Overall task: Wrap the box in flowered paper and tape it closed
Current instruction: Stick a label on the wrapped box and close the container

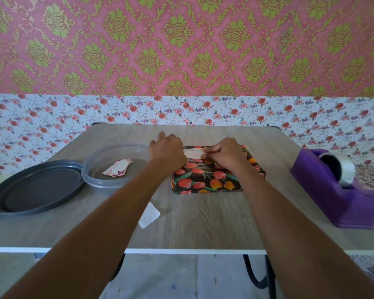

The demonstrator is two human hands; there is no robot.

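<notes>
A home craft corner: damask wallpaper [181, 44], flowered wall covering [52, 117], small wood-grain table [203, 223], purple tape dispenser [337, 190].

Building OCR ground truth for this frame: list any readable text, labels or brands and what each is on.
"Best Wishes": my best reading of small script on the white tag pressed onto the wrapped box by both hands; blurred, so not certain.
Tags in the clear tub: blank panels with a printed border, no text readable.
Purple tape dispenser: no brand or label visible.
White paper scrap on the table: no writing visible.
</notes>
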